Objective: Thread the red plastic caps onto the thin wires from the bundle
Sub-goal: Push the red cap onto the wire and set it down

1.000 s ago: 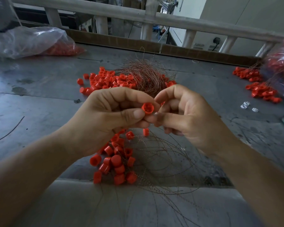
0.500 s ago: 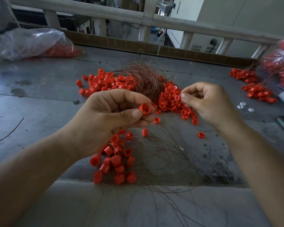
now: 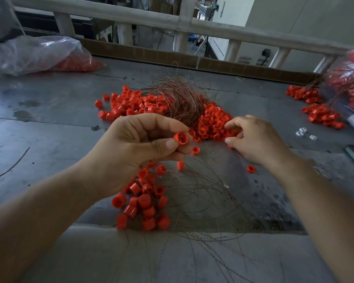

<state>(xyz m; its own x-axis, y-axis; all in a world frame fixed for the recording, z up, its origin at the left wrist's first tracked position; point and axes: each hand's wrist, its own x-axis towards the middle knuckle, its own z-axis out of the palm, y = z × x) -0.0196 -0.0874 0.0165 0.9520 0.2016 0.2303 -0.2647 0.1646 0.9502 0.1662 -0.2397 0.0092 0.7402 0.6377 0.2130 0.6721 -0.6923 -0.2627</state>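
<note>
My left hand (image 3: 135, 148) pinches one red cap (image 3: 180, 138) between thumb and forefinger, its open end facing me. Thin wires run from that hand down to a cluster of threaded caps (image 3: 143, 203) on the table near me. My right hand (image 3: 253, 139) reaches into the loose pile of red caps (image 3: 213, 123), thumb and fingers curved over the caps; whether it holds one is hidden. The bundle of thin coppery wires (image 3: 180, 99) lies behind the pile.
A grey metal table (image 3: 49, 139) carries everything. A clear bag of caps (image 3: 41, 54) lies far left, another bag (image 3: 349, 84) and threaded caps (image 3: 319, 115) far right. Small white pieces (image 3: 302, 132) lie to the right. A single cap (image 3: 250, 169) sits by my right wrist. A railing (image 3: 172, 19) runs behind.
My right hand left the cap held by my left hand and moved right and forward to the loose pile. My left hand kept hold of its cap.
</note>
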